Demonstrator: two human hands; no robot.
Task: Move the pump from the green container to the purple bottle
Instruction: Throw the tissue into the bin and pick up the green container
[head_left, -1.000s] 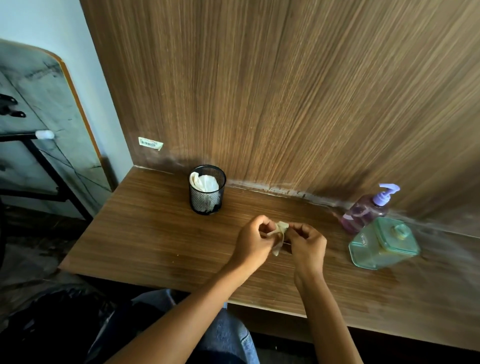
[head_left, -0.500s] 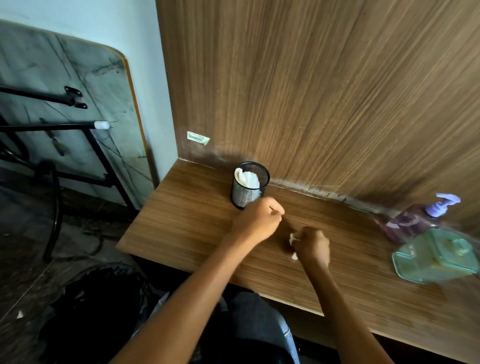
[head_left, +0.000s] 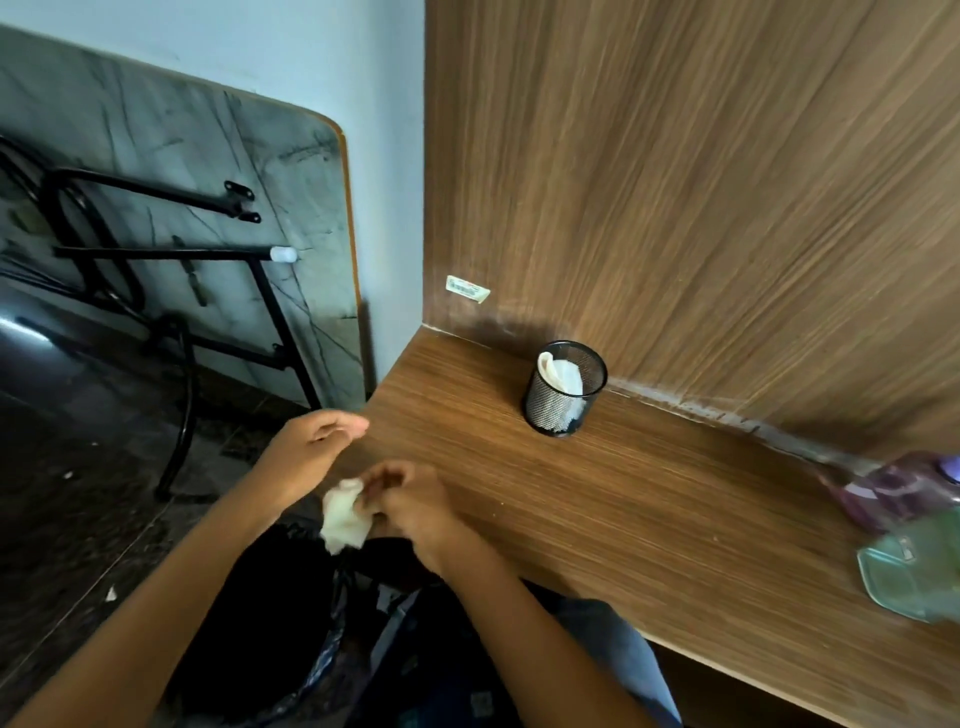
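My right hand (head_left: 410, 501) pinches a crumpled white tissue (head_left: 343, 514) just off the near left corner of the tabletop (head_left: 649, 499), above a black bin bag (head_left: 270, 639) on the floor. My left hand (head_left: 314, 449) hangs beside it, fingers loosely spread and holding nothing. A black mesh cup (head_left: 563, 389) with white tissue inside stands on the tabletop near the wooden back panel. Far to the right of that cup, at the frame's edge, the purple bottle (head_left: 898, 488) stands blurred with its pump (head_left: 950, 467) on top, partly cut off. The green container (head_left: 914, 569) sits just in front of the bottle, touching or nearly so.
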